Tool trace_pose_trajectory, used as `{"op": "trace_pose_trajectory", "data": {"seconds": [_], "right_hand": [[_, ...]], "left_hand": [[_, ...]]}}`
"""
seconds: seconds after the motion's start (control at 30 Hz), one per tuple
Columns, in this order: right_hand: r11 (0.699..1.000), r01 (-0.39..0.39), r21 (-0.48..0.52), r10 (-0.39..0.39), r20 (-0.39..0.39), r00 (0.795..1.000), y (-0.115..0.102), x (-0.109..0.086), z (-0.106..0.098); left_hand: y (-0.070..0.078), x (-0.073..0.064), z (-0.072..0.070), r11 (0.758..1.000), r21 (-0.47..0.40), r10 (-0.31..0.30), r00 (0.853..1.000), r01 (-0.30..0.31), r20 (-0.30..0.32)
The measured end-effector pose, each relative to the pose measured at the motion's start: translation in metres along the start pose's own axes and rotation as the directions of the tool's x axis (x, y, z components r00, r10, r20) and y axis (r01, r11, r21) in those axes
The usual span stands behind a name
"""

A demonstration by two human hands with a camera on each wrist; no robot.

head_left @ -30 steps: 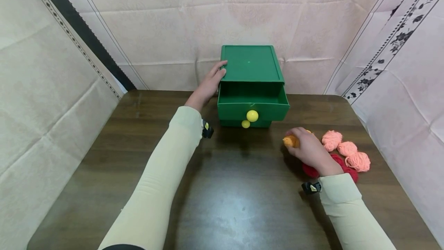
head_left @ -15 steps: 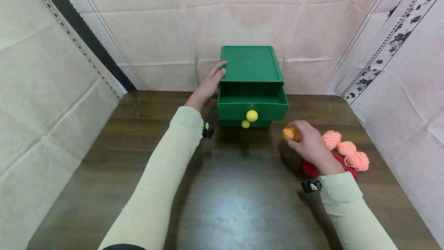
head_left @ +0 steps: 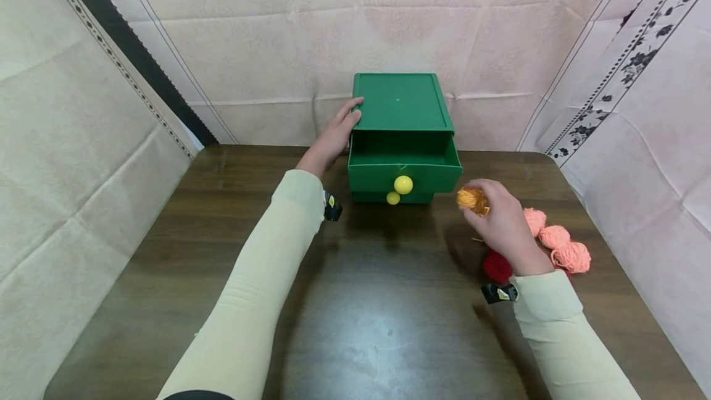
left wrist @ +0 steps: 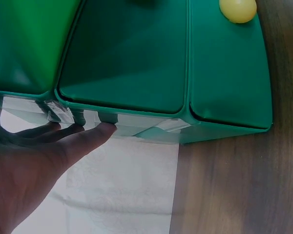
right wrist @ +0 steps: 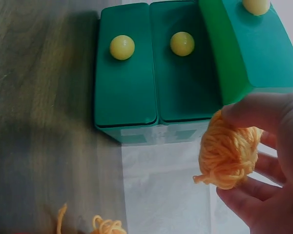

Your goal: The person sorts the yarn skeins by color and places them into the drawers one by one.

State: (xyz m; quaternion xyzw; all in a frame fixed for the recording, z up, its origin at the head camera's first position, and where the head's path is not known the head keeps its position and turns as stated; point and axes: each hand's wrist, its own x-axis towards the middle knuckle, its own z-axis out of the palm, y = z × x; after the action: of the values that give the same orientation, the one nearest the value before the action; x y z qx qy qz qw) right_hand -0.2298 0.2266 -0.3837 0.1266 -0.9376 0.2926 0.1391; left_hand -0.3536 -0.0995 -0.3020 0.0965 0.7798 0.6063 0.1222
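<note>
A green drawer cabinet (head_left: pixel 397 100) stands at the back of the table, its top drawer (head_left: pixel 372 178) pulled out and nothing seen inside. My left hand (head_left: pixel 333 137) rests against the cabinet's left side; in the left wrist view its fingers (left wrist: pixel 90 139) lie fairly straight on that side wall. With my right hand (head_left: pixel 502 221) I hold an orange yarn ball (right wrist: pixel 229 153) between thumb and fingers, raised above the table. The ball is to the right of the drawer and apart from it.
Several pink yarn balls (head_left: pixel 572 257) lie on the right of the table (head_left: pixel 361 301). Red yarn (head_left: pixel 497 266) is partly hidden under my right hand and wrist. More orange yarn (right wrist: pixel 107 226) shows at the bottom of the right wrist view. Round yellow knobs (head_left: pixel 403 184) stick out from the drawers.
My right hand has lifted the orange yarn ball up off the table and slightly toward the back. My left hand and the cabinet stay practically where they were.
</note>
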Motion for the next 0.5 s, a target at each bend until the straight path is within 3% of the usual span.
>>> {"op": "trace_pose_trajectory", "data": {"seconds": [0.5], "right_hand": [[0.999,-0.008,0.053,0.014,-0.12,0.993,-0.018,0.005,-0.012]], "left_hand": [[-0.002,0.001,0.0,1.0,-0.023,0.012,1.0,-0.012,0.002]]}}
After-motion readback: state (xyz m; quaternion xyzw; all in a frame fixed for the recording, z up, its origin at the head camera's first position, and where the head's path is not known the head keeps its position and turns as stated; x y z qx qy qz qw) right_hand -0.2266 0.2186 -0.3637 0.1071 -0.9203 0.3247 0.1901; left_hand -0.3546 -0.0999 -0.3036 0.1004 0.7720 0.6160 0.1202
